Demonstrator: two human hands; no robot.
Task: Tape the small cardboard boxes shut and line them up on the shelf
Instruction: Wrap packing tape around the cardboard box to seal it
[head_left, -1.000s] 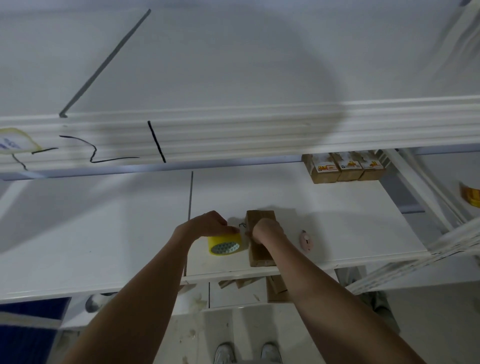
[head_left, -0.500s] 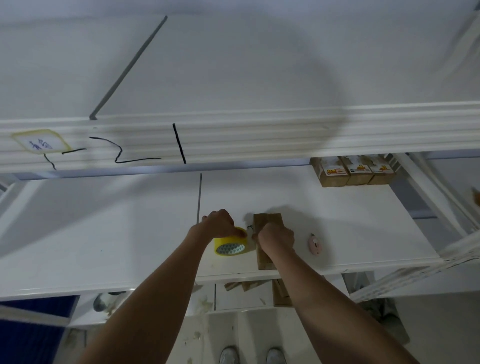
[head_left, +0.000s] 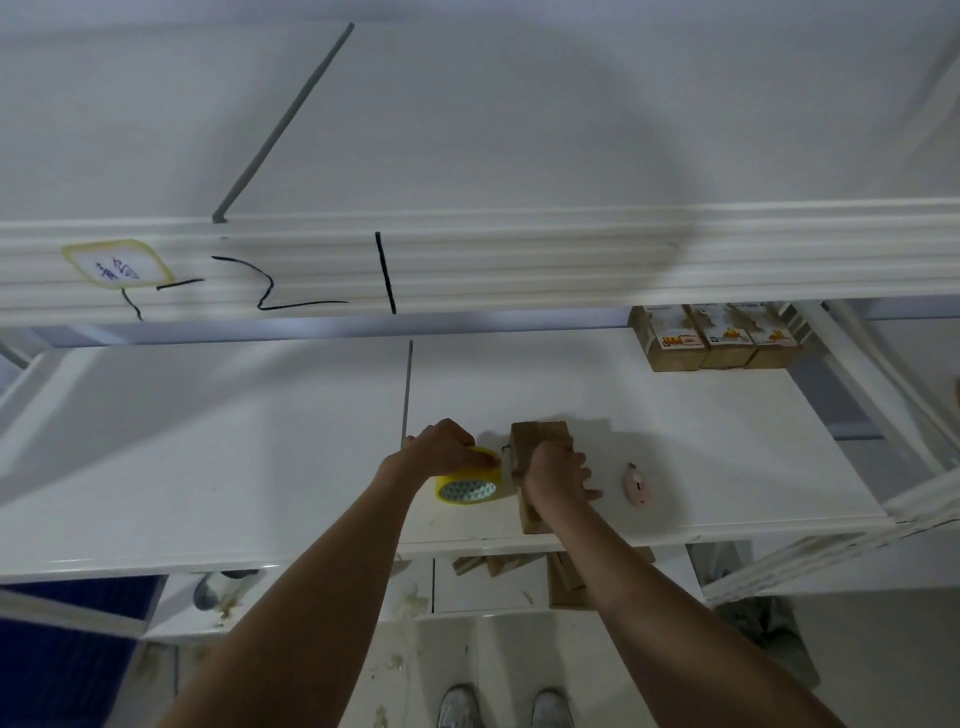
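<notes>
White shelf (head_left: 260, 467) (scuffed) | left hand (head_left: 447, 449) grips tape roll (head_left: 470, 486) | right hand (head_left: 558, 480) holds cardboard box (head_left: 537, 439)

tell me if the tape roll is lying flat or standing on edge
On edge: the tape roll shows its open core toward the camera, with the left hand gripping its top.

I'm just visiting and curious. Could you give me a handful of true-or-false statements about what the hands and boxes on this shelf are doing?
1. The left hand holds a yellow tape roll. True.
2. The right hand rests on the cardboard box. True.
3. Three boxes are lined up at the shelf's back right. True.
4. The small pink object sits on top of the box. False: it lies on the shelf, right of the box.
5. The tape roll is blue. False: yellow.
</notes>
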